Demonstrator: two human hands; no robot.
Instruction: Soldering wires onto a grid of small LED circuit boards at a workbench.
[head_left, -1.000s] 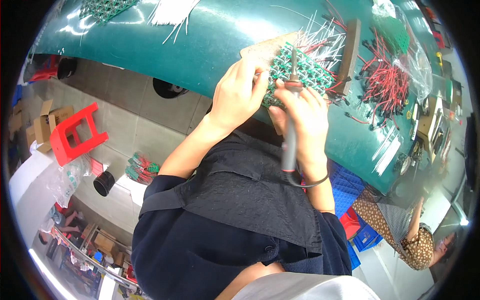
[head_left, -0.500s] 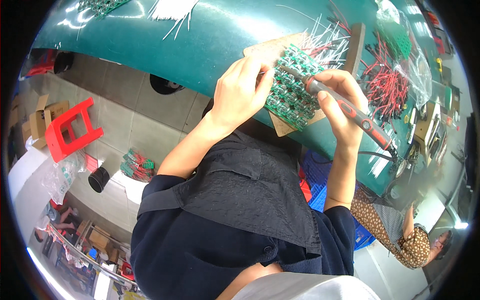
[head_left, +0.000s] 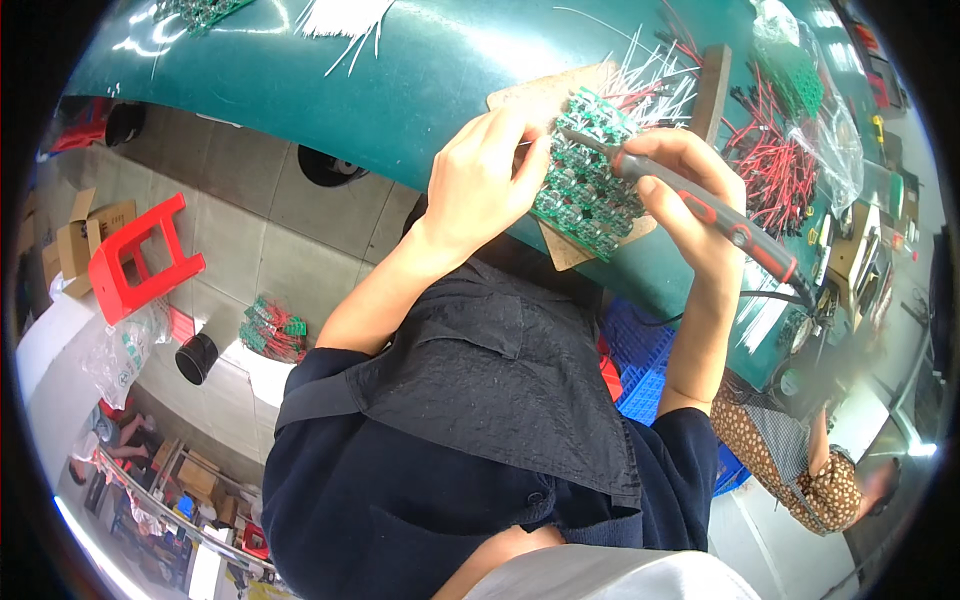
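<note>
My right hand [head_left: 700, 190] is closed around a soldering iron [head_left: 725, 222] with a dark grey and red handle. Its metal tip points left, over a panel of green circuit boards [head_left: 590, 190] covered with small parts. At the panel's left edge is my left hand [head_left: 485, 180], its thumb and fingers pinched close to the iron's tip. What they pinch is too small and hidden to make out. Beneath the panel lies a tan board [head_left: 520, 95], on the green table [head_left: 420, 100].
White wires [head_left: 655, 85] lie beyond the panel, beside a dark bar [head_left: 711, 95]. Red and black wires [head_left: 770, 170] are heaped to the right, near a clear plastic bag [head_left: 835, 150]. A red stool [head_left: 150, 262] stands on the floor at left. Another person [head_left: 790, 450] is at lower right.
My right hand has shifted a little to the right, and the soldering iron's handle end has swung right with its cord. My left hand has stayed nearly still at the panel's edge.
</note>
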